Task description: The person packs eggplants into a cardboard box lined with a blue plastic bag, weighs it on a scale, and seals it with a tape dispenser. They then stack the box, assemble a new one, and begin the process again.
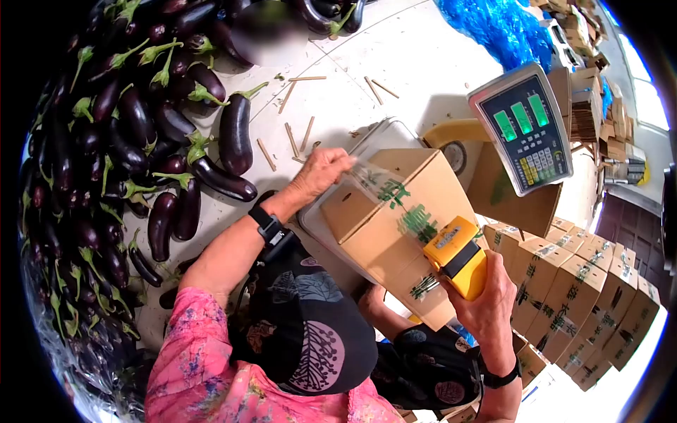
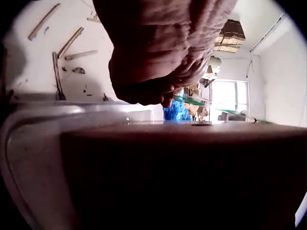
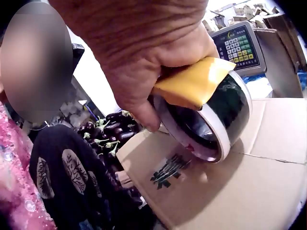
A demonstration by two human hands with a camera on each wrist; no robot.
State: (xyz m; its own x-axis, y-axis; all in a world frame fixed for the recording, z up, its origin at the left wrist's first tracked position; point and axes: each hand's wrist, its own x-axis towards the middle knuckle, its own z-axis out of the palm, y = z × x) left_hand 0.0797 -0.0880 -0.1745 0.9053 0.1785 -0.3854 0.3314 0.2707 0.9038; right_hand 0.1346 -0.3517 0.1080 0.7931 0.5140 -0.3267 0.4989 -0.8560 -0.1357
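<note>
A cardboard box (image 1: 377, 243) stands tilted in the head view on the scale's metal platform (image 1: 386, 132). The left hand (image 1: 321, 169) pinches the end of a clear packing tape strip (image 1: 391, 190) with green print, at the box's far left edge. In the left wrist view, the tape (image 2: 194, 100) runs off from the curled fingers. The right hand (image 1: 488, 296) grips a yellow tape dispenser (image 1: 458, 257) over the box top, and the strip stretches between both hands. The right wrist view shows the tape roll (image 3: 208, 129) close over the cardboard, beside a green-printed mark (image 3: 170, 171).
Many eggplants (image 1: 236, 134) are heaped along the left. Thin sticks (image 1: 290, 139) lie scattered on the floor. The scale's display (image 1: 522, 130) rises beyond the box, before an open carton (image 1: 508, 183). Packed boxes (image 1: 564, 299) are stacked at right; blue plastic (image 1: 493, 32) lies at the back.
</note>
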